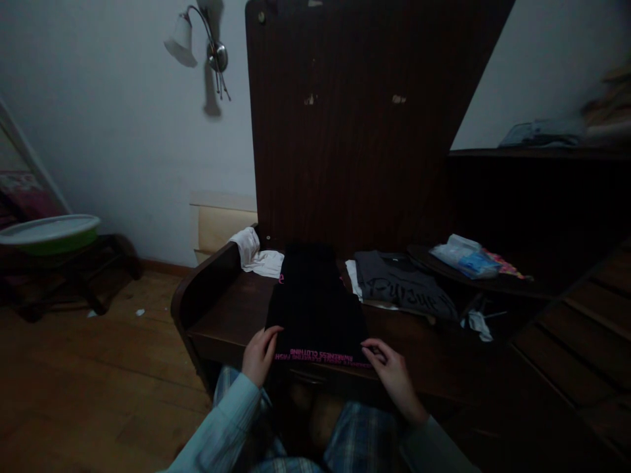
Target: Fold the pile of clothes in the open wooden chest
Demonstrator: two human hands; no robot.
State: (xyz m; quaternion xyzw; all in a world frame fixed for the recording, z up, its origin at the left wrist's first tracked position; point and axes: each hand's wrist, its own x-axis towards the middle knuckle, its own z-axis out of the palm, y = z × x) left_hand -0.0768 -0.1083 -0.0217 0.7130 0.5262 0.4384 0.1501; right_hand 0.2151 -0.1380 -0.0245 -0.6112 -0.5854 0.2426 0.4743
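A black shirt (315,309) with pink lettering along its near edge lies folded lengthwise on the dark wooden desk (221,309). At its near left corner, my left hand (260,355) pinches the edge between thumb and fingers. My right hand (389,371) grips the opposite near corner the same way, fingers closed on the fabric. To the right of the shirt rests a folded dark grey T-shirt (404,282) with black script, with something white under it. A white cloth (256,253) drapes over the desk's left side.
A plastic-wrapped packet (466,256) sits on a small shelf at right, with another shelf (542,154) above. A tall dark panel (355,131) backs the desk. At far left, a green basin (54,240) stands on a stool. A lamp (182,43) hangs on the wall.
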